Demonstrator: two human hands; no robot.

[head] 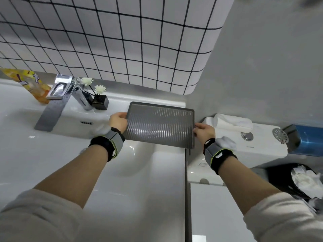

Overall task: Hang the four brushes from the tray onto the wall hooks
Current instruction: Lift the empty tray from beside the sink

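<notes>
A grey ribbed tray (160,124) lies on the right end of the white sink counter, close to the wall. Nothing lies in it. My left hand (118,121) grips the tray's left edge and my right hand (203,131) grips its right edge. No brushes and no wall hooks show in this view.
A chrome tap (57,100) stands at the back left of the basin, with a small black vase of white flowers (100,100) beside it and an orange pouch (31,82) further left. A toilet tank (244,142) with a paper roll stands right of the counter, a bin (300,179) below.
</notes>
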